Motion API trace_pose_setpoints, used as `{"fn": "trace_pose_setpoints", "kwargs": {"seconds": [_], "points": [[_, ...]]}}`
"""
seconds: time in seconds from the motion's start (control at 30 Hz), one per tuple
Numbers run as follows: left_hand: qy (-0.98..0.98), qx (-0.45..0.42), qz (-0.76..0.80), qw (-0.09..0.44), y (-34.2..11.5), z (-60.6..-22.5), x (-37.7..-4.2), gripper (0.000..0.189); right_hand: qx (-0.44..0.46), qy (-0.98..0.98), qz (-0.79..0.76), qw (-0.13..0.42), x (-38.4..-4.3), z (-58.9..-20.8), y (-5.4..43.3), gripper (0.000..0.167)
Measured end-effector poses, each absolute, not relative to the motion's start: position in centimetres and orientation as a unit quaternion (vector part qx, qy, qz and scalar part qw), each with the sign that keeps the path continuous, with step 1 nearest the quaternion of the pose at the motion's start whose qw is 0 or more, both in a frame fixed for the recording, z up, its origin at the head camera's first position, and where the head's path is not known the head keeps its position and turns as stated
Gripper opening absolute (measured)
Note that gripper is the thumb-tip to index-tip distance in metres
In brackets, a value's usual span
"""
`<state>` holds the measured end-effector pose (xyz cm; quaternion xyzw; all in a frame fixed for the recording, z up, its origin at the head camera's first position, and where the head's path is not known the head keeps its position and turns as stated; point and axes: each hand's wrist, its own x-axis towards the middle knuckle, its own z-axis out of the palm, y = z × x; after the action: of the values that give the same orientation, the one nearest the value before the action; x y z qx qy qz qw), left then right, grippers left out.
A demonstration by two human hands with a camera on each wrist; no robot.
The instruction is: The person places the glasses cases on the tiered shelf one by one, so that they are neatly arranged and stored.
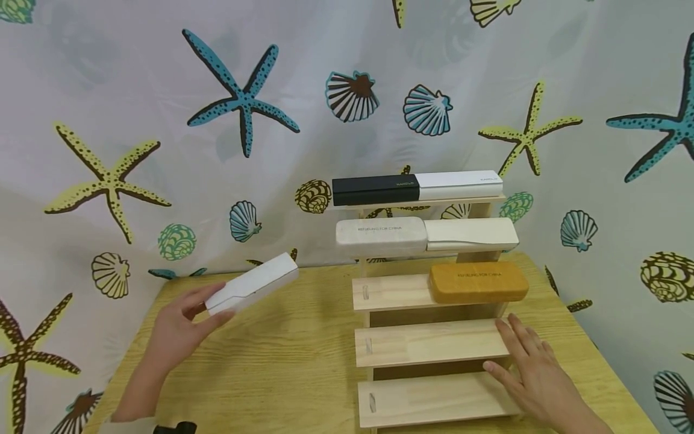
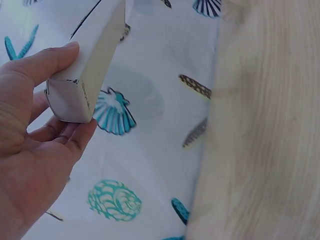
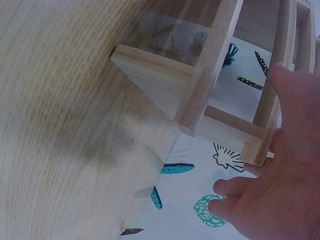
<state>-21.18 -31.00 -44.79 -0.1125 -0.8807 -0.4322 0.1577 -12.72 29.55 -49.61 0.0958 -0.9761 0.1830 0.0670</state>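
Observation:
My left hand point(image 1: 176, 331) holds a slim white glasses case point(image 1: 255, 282) by its near end, above the left part of the table. In the left wrist view, thumb and fingers pinch the end of the case point(image 2: 87, 65), which tilts away from the palm. To the right stands a stepped wooden display rack point(image 1: 434, 343). My right hand point(image 1: 534, 374) rests on the right end of its lower steps, fingers extended and spread. In the right wrist view, the thumb touches a slat of the rack point(image 3: 207, 70).
The top step holds a black case point(image 1: 375, 190) and a white case point(image 1: 459, 185). Below sit a pale grey case point(image 1: 381, 235) and a cream case point(image 1: 470, 234), then an orange case point(image 1: 479, 283). A patterned curtain point(image 1: 303, 36) hangs behind the wooden table point(image 1: 271, 374).

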Motion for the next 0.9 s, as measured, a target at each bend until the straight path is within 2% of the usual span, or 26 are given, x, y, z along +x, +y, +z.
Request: {"fn": "trace_pose_setpoints", "kwargs": {"seconds": [0.3,0.47,0.9], "points": [[-0.867,-0.180,-0.448,0.121,-28.3,-42.5,-20.5,0.056,0.095,-0.975,0.188,0.067,-12.7,-49.6,29.6,0.082],[-0.869,-0.188,-0.447,0.093,-27.2,-42.0,-20.4,0.057,0.098,-0.974,0.189,0.072,-12.7,-49.7,29.6,0.082],[-0.859,-0.218,-0.458,0.070,-24.5,-41.2,-20.8,0.056,0.102,-0.973,0.192,0.078,-12.6,-49.8,29.7,0.081]]}}
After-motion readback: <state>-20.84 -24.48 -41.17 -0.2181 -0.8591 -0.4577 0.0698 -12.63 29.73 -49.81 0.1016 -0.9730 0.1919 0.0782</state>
